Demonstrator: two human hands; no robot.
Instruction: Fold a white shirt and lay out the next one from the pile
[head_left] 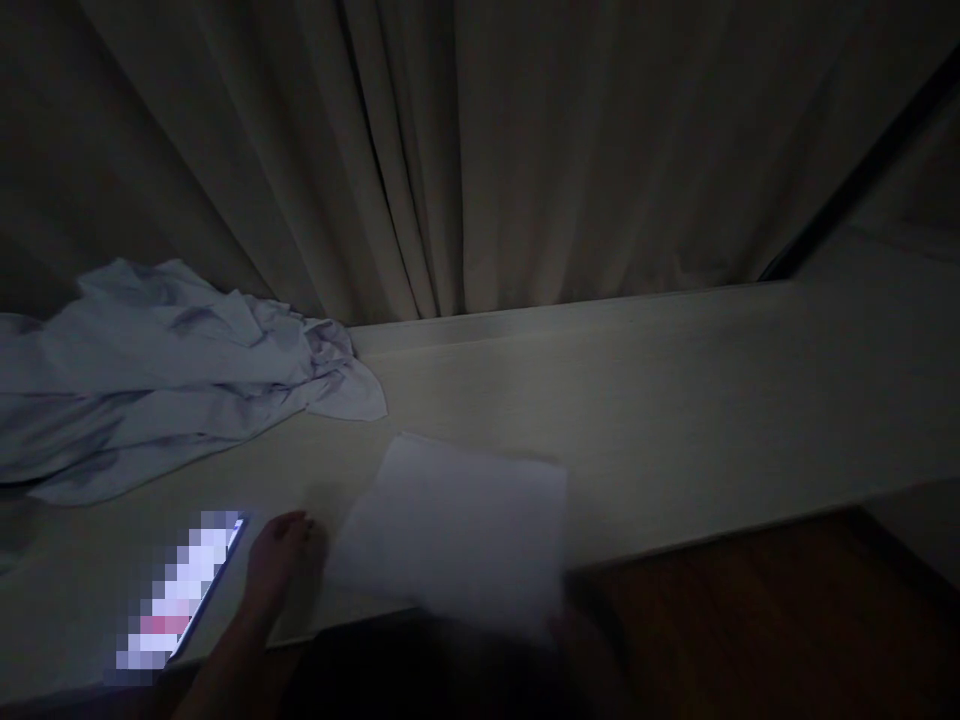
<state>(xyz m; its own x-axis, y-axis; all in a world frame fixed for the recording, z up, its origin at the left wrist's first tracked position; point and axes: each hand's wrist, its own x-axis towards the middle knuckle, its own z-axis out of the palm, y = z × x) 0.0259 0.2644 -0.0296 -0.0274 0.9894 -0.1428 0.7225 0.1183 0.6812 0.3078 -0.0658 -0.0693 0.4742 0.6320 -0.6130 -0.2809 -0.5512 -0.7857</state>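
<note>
A thin, limp white paper sheet (457, 530) is pinched at its near edge by the dim right hand (581, 640), likely easily creased; beside it the left hand (277, 565) lies empty, fingers loosely extended.

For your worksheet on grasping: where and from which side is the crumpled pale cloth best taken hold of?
Probably at the loose corner of the crumpled cloth, coming from the right. It lies flat on the ledge, pointing toward the white sheet, apart from it.

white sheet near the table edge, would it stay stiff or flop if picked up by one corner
The white sheet looks thin and flat, so it would likely bend and feel light. It overhangs the table edge, so a push would probably slide it off.
</note>
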